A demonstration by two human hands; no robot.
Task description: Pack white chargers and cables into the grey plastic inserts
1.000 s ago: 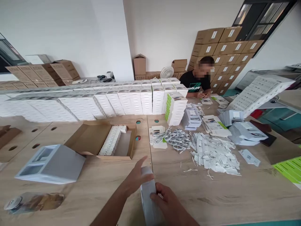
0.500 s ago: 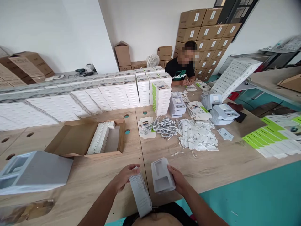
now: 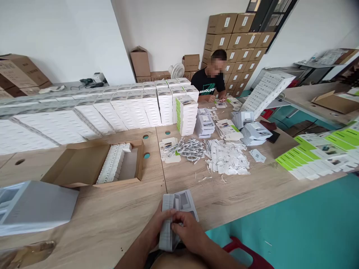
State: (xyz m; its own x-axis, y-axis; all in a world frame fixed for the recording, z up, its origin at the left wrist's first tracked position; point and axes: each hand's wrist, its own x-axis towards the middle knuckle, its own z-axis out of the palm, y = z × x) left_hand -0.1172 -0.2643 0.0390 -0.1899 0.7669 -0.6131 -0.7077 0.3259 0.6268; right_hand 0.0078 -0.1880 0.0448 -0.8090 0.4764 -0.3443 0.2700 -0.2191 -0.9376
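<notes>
My left hand (image 3: 156, 227) is wrapped round a stack of nested grey insert trays (image 3: 167, 203), held on edge close to my body. Bent over the right side of that stack, my right hand (image 3: 191, 231) has its thumb and fingers closed at the tray edges; the exact grip is partly hidden. Just behind the hands, a separate grey insert tray (image 3: 188, 200) with recessed compartments lies at the table's front. Farther back are a bundle of white cables (image 3: 192, 149) and a heap of small white pieces (image 3: 228, 158).
An open carton (image 3: 140, 164) holds a row of white pieces. A large grey tray stack (image 3: 50, 201) stands at left. White boxes (image 3: 126, 112) line the table's back. A co-worker (image 3: 210, 82) sits across. Green-and-white packaging sleeves (image 3: 311, 157) lie right, beside a red stool (image 3: 244, 250).
My right hand has let go of its tray, which now lies on the table, and has moved left onto the stack. The left hand has turned the stack more upright. The view shifted right.
</notes>
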